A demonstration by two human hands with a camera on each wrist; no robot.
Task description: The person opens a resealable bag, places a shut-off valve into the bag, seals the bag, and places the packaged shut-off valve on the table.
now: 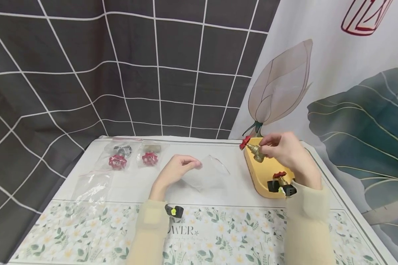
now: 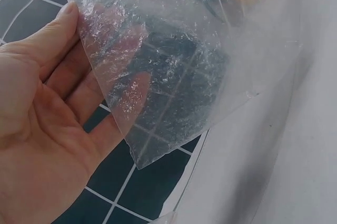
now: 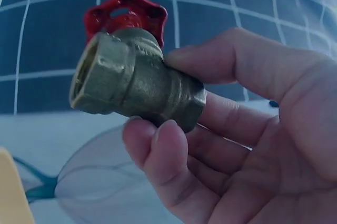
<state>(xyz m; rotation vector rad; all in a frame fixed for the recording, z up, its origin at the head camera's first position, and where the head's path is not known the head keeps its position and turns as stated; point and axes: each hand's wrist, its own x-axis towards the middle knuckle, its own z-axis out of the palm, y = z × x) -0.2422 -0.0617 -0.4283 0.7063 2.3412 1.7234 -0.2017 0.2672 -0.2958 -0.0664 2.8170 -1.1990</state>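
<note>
Above the yellow tray (image 1: 259,184), my right hand (image 1: 286,151) grips a brass gate valve (image 1: 256,151) with a red handwheel. Up close in the right wrist view, thumb and fingertips pinch the brass body of the valve (image 3: 142,79). Over the middle of the table my left hand (image 1: 177,169) pinches a clear plastic bag (image 1: 209,173) by its edge. The left wrist view has the thumb in front of the bag (image 2: 174,87) and the other fingers behind it, seen through the film. Another red-wheeled valve (image 1: 280,178) lies in the tray, partly hidden by the right wrist strap.
Two bagged valves with red handwheels, one at the far left (image 1: 118,160) and one beside it (image 1: 150,157), lie on the white table. A flat clear bag (image 1: 91,187) lies nearer on the left. A floral mat (image 1: 96,232) covers the front; a dark grid curtain (image 1: 132,70) hangs behind.
</note>
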